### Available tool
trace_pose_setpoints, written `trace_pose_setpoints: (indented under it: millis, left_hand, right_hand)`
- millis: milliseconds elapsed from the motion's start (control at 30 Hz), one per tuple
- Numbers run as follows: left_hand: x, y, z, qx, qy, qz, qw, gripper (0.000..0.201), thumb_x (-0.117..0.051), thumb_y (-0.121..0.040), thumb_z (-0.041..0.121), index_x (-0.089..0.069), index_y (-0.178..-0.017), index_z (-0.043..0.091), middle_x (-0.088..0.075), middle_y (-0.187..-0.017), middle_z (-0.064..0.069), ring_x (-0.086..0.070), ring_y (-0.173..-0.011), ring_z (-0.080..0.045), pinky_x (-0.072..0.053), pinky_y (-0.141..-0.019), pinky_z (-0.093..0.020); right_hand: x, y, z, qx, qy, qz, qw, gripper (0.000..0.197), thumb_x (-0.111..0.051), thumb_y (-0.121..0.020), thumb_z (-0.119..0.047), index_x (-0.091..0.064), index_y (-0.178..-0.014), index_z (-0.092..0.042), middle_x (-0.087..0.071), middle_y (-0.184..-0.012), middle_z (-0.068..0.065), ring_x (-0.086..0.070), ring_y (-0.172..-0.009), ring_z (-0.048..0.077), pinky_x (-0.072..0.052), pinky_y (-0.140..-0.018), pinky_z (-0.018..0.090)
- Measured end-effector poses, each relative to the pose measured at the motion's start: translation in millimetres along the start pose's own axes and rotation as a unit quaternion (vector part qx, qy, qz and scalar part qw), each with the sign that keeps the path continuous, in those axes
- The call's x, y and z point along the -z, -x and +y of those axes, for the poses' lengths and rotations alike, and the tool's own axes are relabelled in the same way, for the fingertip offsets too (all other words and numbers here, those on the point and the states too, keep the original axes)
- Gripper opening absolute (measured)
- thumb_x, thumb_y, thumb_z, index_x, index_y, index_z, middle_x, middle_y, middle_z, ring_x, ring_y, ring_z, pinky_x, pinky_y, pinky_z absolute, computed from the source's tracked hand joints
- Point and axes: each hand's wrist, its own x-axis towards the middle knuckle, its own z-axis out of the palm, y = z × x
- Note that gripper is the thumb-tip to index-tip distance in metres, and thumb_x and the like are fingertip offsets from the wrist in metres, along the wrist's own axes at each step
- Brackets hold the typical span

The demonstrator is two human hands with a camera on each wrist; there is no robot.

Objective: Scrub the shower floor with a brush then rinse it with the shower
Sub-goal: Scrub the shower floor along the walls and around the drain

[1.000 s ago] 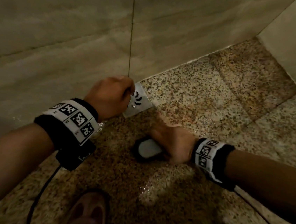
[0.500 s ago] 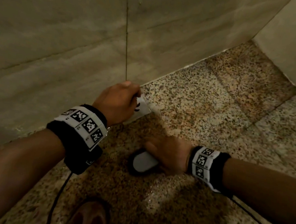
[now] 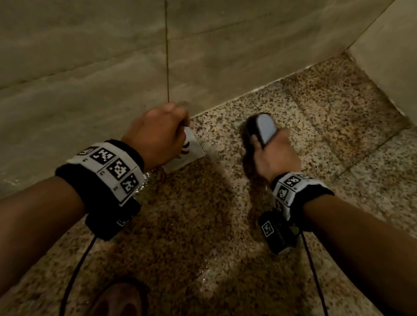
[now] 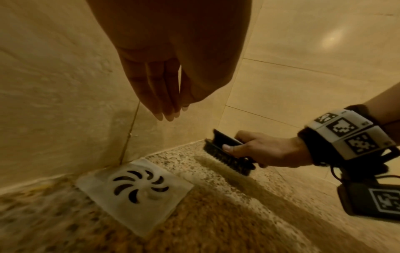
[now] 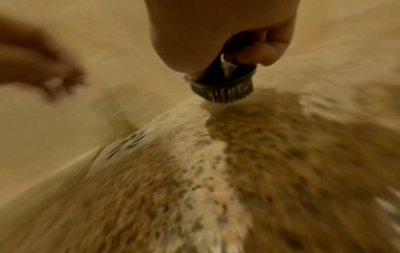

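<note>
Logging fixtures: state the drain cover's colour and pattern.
The drain cover is whitish, with curved slots in a swirl; left wrist view shows it best.

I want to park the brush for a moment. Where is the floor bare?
Bare floor lies right of the brush, toward the far wall corner. It is crowded at the near wall: the drain cover under the left hand, the right hand beside it.

Your right hand (image 3: 275, 156) holds the brush (image 4: 227, 154) on the shower floor (image 3: 320, 133), near the floor's far edge where it meets the wall (image 3: 85, 42). The drain cover (image 4: 138, 190) lies in the floor against that same edge, to the left of the brush. Your left hand (image 3: 157, 134) hangs above the drain cover. Your foot (image 3: 120, 305) stands at the floor's near edge.
</note>
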Motion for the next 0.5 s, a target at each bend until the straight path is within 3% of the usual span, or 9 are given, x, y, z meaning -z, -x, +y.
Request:
trace_pose_setpoints:
  millis: [100,233,333,433,500]
  left_hand:
    - [-1.2,0.6,2.4,0.016,-0.001,0.006,1.000,0.018,-0.047,-0.089,0.017,-0.059,-0.103,0.019,-0.060,-0.104,-0.004,-0.056,-0.096,-0.026,-0.048,-0.082,-0.040]
    - [-1.3,-2.7,6.0,0.009,-0.002,0.011,1.000,0.018,-0.047,-0.090,0.016,-0.059,-0.104,0.016,-0.059,-0.105,-0.006,-0.055,-0.097,-0.027,-0.046,-0.081,-0.036]
    - [0.5,-6.8,6.0,-0.004,-0.006,0.027,1.000,0.016,-0.049,-0.089,0.013,-0.059,-0.102,0.014,-0.058,-0.103,-0.007,-0.054,-0.096,-0.027,-0.042,-0.079,-0.034]
    - [1.1,-9.3,7.6,-0.017,0.002,0.045,0.999,0.014,-0.051,-0.087,0.011,-0.061,-0.098,0.009,-0.059,-0.098,-0.011,-0.056,-0.092,-0.029,-0.042,-0.078,-0.034]
    - [0.9,-9.1,9.8,-0.024,0.005,0.054,0.998,0.013,-0.052,-0.086,0.010,-0.061,-0.096,0.007,-0.060,-0.095,-0.012,-0.056,-0.089,-0.030,-0.043,-0.077,-0.034]
  right_hand:
    - [3.2,-10.0,29.8,-0.157,-0.002,0.045,0.987,0.064,-0.040,-0.096,-0.054,-0.030,-0.132,-0.002,-0.055,-0.124,0.021,-0.060,-0.100,0.040,-0.045,-0.077,0.043]
    - [-0.2,-10.6,42.6,-0.227,0.043,0.071,0.970,0.066,-0.046,-0.097,-0.044,-0.030,-0.138,0.005,-0.046,-0.135,0.023,-0.054,-0.112,0.041,-0.044,-0.086,0.045]
    - [-15.9,4.6,16.6,-0.151,0.061,0.043,0.986,0.069,-0.048,-0.096,-0.036,-0.023,-0.142,0.008,-0.041,-0.139,0.026,-0.055,-0.111,0.040,-0.047,-0.083,0.044]
    - [-29.3,30.9,-28.1,-0.015,0.032,-0.047,0.998,0.074,-0.046,-0.094,-0.049,-0.020,-0.143,0.000,-0.040,-0.138,0.020,-0.055,-0.111,0.039,-0.041,-0.076,0.038]
    - [-30.4,43.9,-54.5,0.044,0.012,-0.078,0.996,0.082,-0.043,-0.091,-0.064,-0.021,-0.144,-0.006,-0.042,-0.136,0.016,-0.053,-0.115,0.038,-0.043,-0.084,0.040]
